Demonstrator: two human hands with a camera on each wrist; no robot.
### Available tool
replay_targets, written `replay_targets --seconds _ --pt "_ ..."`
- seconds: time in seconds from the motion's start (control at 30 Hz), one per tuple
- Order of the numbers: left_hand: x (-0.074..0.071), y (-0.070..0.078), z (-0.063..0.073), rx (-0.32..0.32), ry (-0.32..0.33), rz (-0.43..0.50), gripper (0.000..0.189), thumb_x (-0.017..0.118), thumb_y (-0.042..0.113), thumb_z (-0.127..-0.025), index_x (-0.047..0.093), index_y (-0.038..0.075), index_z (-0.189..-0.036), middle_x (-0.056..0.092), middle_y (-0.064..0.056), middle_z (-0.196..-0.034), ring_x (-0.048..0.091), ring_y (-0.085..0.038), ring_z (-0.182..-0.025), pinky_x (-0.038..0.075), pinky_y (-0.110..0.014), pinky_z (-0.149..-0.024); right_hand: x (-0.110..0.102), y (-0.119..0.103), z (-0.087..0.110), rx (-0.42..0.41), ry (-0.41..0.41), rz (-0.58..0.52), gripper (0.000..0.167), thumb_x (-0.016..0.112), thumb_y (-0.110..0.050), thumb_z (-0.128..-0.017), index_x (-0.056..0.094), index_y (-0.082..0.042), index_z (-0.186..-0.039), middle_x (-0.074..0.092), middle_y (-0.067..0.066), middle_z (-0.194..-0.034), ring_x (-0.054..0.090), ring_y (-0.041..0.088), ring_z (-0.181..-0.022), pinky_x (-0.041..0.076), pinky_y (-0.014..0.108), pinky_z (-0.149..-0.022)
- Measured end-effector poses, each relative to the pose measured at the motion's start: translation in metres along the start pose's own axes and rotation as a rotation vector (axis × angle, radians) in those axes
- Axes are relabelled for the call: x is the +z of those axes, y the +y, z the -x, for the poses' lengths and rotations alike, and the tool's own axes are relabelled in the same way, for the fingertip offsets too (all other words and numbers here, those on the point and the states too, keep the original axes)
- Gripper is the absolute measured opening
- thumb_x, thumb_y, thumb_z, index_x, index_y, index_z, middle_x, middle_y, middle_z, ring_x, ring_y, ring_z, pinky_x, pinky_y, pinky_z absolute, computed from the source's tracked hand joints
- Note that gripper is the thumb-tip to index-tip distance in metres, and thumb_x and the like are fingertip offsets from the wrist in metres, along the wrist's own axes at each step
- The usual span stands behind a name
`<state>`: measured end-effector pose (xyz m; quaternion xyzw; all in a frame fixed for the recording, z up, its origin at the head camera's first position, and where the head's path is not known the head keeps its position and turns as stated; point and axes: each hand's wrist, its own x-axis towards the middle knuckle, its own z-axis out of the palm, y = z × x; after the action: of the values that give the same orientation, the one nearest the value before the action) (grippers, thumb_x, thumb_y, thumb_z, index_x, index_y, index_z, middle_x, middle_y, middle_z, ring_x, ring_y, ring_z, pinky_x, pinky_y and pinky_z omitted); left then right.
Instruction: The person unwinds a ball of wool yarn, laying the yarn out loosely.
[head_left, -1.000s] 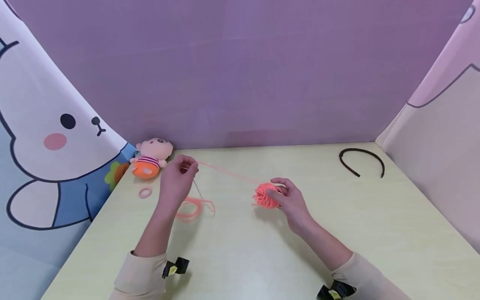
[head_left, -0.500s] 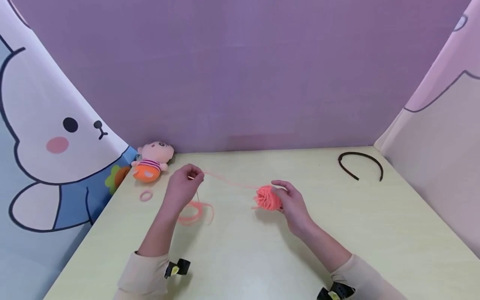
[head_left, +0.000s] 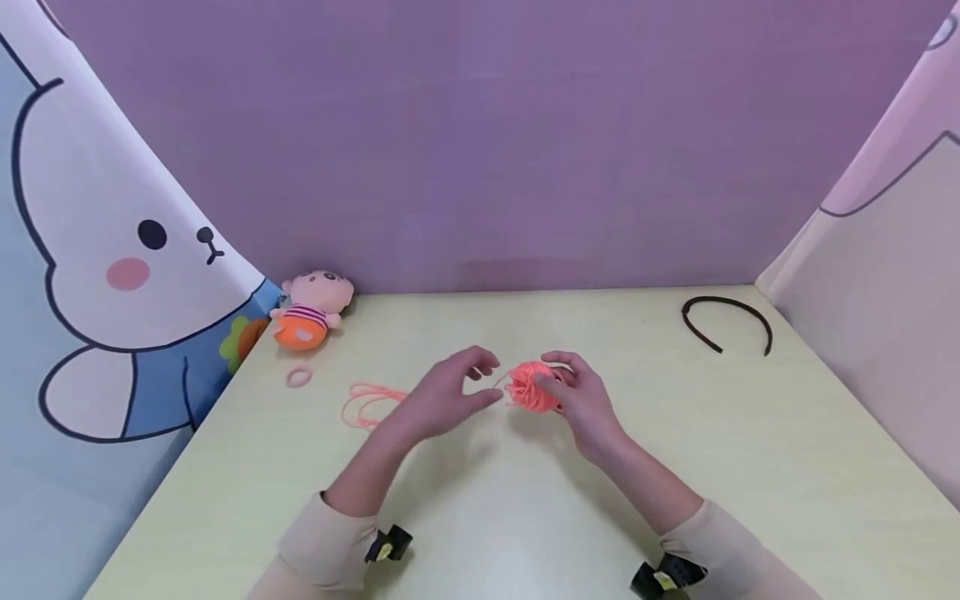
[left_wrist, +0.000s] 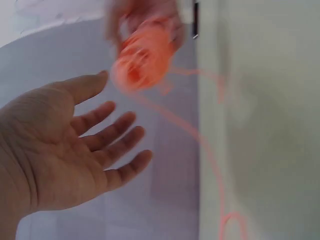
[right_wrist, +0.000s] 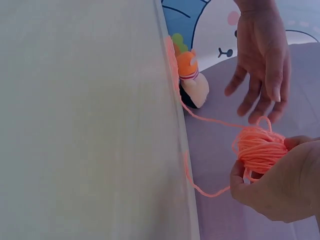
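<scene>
A coral ball of yarn [head_left: 531, 387] is gripped by my right hand [head_left: 585, 408], thumb on the near side and fingers round the back. In the right wrist view the wound yarn [right_wrist: 260, 150] shows a small loop on top and loose strands trailing off. Just left of the ball, my left hand [head_left: 450, 396] holds nothing; its fingers are spread and slightly bent. The left wrist view shows that palm [left_wrist: 65, 150] bare, with a strand running from the ball past the fingertips. Loose coils of the same yarn [head_left: 367, 400] lie on the table behind the left wrist.
A plush doll [head_left: 311, 308] in orange shorts leans at the table's back left corner. Near it lies a pale pink ring [head_left: 298, 377]. A black headband [head_left: 726, 304] rests at the back right. Printed cloth walls border the table [head_left: 675, 450].
My left hand has let go of the strand and moved right, close to the ball. The strand stretched between the hands has dropped. My right hand stays in place with the ball of yarn.
</scene>
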<state>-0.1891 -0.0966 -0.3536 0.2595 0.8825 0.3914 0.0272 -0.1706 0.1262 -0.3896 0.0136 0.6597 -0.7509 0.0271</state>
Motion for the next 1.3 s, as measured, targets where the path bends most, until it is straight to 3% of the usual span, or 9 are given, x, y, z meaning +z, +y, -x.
replay_targets --seconds 0.17,0.33,0.57,0.73,1.07,1.3 --pt "0.019 0.008 -0.004 0.05 0.042 0.013 0.025 0.071 0.016 -0.097 0.062 0.009 -0.119 0.066 -0.005 -0.108 0.063 -0.026 -0.105 0.051 -0.042 -0.091 0.0 0.0 0.001 -0.002 -0.036 0.006 0.039 0.065 -0.001 -0.096 0.051 -0.001 -0.132 0.069 0.005 -0.102 0.066 0.014 -0.087 0.055 0.028 -0.076" --pt "0.024 0.01 -0.003 0.068 0.107 0.039 0.02 0.071 0.012 -0.096 0.064 0.008 -0.114 0.065 0.0 -0.101 0.064 -0.018 -0.094 0.055 -0.039 -0.083 -0.001 0.001 0.002 0.002 -0.052 0.03 0.038 0.067 -0.003 -0.096 0.052 -0.002 -0.131 0.068 0.009 -0.107 0.066 0.018 -0.09 0.055 0.03 -0.078" --pt "0.031 0.013 -0.002 0.123 0.147 0.025 0.011 0.074 0.01 -0.094 0.069 0.011 -0.103 0.063 0.004 -0.094 0.061 -0.014 -0.089 0.055 -0.036 -0.079 0.0 0.004 0.003 -0.018 -0.079 0.038 0.038 0.069 -0.004 -0.094 0.055 -0.003 -0.129 0.069 0.008 -0.106 0.066 0.02 -0.093 0.055 0.031 -0.08" --pt "0.034 0.012 0.0 0.108 0.178 0.006 0.009 0.075 0.008 -0.092 0.07 0.014 -0.097 0.062 0.007 -0.09 0.06 -0.012 -0.083 0.053 -0.028 -0.072 0.0 0.006 0.005 -0.008 -0.074 0.034 0.036 0.069 -0.006 -0.095 0.055 -0.004 -0.128 0.069 0.009 -0.108 0.066 0.02 -0.093 0.055 0.031 -0.078" --pt "0.028 0.01 -0.002 0.092 0.211 0.018 0.006 0.074 0.01 -0.094 0.07 0.014 -0.094 0.064 0.009 -0.086 0.059 -0.011 -0.079 0.053 -0.034 -0.071 0.0 0.003 0.003 -0.007 0.008 -0.035 0.033 0.065 -0.005 -0.098 0.052 0.0 -0.128 0.066 0.006 -0.099 0.065 0.013 -0.083 0.055 0.025 -0.073" --pt "0.022 0.006 -0.003 0.047 0.207 0.033 0.006 0.072 0.012 -0.095 0.07 0.007 -0.096 0.061 0.006 -0.078 0.057 -0.013 -0.075 0.05 -0.029 -0.066 -0.001 0.001 0.001 -0.001 0.038 -0.056 0.034 0.065 -0.006 -0.098 0.051 0.001 -0.13 0.064 0.005 -0.098 0.063 0.011 -0.081 0.055 0.024 -0.071"
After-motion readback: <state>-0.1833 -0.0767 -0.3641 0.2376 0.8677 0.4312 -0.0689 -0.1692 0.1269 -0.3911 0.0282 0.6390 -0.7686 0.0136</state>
